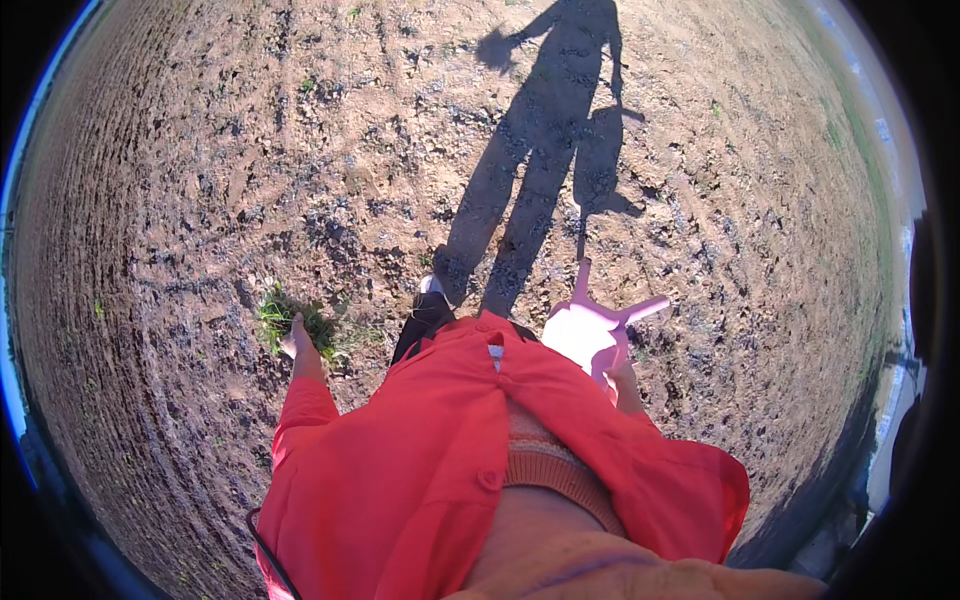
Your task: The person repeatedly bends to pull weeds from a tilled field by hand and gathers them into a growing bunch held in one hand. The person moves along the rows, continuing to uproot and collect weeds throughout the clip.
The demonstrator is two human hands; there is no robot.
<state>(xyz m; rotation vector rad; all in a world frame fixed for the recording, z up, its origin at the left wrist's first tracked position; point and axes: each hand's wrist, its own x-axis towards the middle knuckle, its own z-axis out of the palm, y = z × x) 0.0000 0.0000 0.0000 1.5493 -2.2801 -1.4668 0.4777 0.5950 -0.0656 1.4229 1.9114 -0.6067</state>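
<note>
Out to the left, my left hand is closed around a bunch of green weeds, whose leaves and stems stick out past the fingers. On the right, my right hand grips a pink plastic stool by the side nearest me. Two of the stool's legs point away from my body, and bright sun washes out its flat surface. Part of the right hand is hidden behind the stool and my red sleeve.
Clumpy brown soil spreads all around, with small green sprouts scattered on it. My shadow stretches forward, showing the stool's outline too. A shoe tip shows beneath my red jacket. Greenery lines the field's far right edge.
</note>
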